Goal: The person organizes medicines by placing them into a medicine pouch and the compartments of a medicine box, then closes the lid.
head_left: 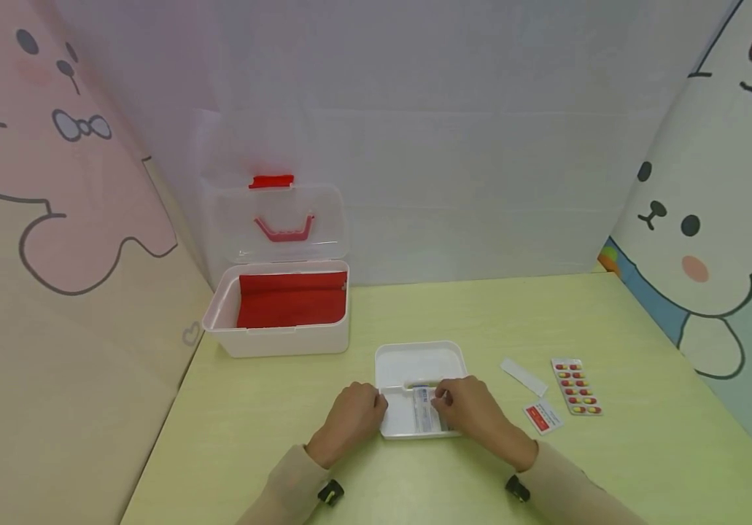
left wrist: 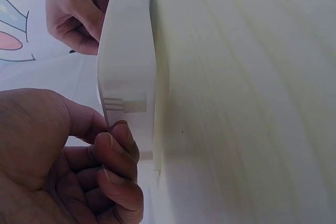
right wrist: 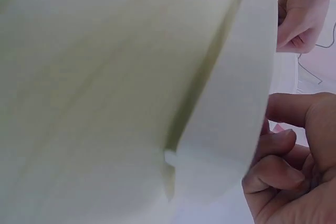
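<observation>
A small white plastic case (head_left: pixel 397 417) lies with its lid (head_left: pixel 420 362) folded back. Inside is a narrow clear-and-white packet (head_left: pixel 423 410) with blue print; something dark lies just right of it. My left hand (head_left: pixel 356 412) pinches the case's left wall between thumb and fingers; the left wrist view shows the fingertips (left wrist: pixel 122 135) at that edge. Reaching over the right side, my right hand (head_left: pixel 470 408) has its curled fingers inside, beside the packet. In the right wrist view, the case wall hides part of those fingers (right wrist: pixel 278 171), so I cannot tell what they hold.
To the right lie a white strip (head_left: pixel 524 377), a small red-and-white packet (head_left: pixel 543 416) and a blister pack (head_left: pixel 576 386) of red-and-yellow capsules. A larger white box (head_left: pixel 284 341) with red lining (head_left: pixel 292 300) stands at the back left, its clear lid (head_left: pixel 231 226) raised against the wall.
</observation>
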Demonstrator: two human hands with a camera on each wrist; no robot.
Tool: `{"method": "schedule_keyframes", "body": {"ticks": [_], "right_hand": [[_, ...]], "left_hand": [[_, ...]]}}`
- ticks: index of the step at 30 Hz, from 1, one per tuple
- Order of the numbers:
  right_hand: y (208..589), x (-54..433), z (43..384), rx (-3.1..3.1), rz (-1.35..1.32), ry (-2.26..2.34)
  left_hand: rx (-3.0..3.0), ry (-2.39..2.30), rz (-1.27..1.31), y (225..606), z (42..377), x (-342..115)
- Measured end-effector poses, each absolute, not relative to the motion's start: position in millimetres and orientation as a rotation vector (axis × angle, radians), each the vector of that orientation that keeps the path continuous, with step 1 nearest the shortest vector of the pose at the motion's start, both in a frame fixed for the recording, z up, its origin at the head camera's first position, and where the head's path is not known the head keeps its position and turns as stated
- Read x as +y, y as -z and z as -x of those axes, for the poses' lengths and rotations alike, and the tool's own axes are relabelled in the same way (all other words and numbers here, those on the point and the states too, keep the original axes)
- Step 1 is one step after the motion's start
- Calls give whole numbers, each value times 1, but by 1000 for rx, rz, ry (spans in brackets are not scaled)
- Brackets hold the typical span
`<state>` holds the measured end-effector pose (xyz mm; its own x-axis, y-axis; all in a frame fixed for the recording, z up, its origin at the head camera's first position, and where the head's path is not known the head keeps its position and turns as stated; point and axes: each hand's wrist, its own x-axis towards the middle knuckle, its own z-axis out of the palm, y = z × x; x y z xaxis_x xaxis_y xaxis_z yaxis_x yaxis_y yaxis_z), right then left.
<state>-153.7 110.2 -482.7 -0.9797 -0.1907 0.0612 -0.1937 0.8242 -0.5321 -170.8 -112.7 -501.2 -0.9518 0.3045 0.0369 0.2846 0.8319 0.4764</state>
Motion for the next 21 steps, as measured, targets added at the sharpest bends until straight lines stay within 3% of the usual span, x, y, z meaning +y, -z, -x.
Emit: {"method": "schedule_keyframes", "body": {"ticks": [21], "right_hand": [[448, 176, 162, -2956, -350, -616]], "left_hand": [[2950, -772, -478, 500, 170, -114]]}}
